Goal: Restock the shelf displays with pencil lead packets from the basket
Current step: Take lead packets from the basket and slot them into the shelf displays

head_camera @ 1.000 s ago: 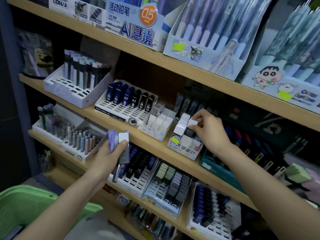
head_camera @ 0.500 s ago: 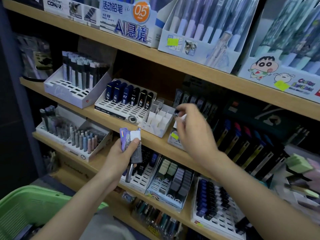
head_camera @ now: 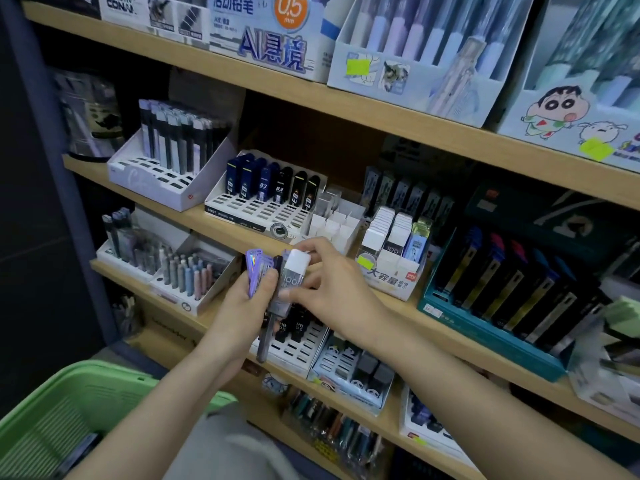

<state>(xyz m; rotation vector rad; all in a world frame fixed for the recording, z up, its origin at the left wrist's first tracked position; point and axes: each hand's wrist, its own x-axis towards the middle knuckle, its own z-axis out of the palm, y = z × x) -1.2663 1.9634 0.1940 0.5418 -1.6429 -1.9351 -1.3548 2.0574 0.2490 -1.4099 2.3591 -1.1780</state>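
- Now the left hand grips a fan of lead packets, fingers wrapped round them.
- Right hand pinches the white-capped packet, thumb below, fingers at the cap.
- Green basket sits lower left.

two hands, one green basket

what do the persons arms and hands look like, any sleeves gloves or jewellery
Both arms are bare from the bottom edge of the frame up to the wrists, with no sleeve in view. The left hand and the right hand wear no gloves. No ring, watch or bracelet shows on the parts that can be seen. The nails look short and unpainted, as far as the blur allows.
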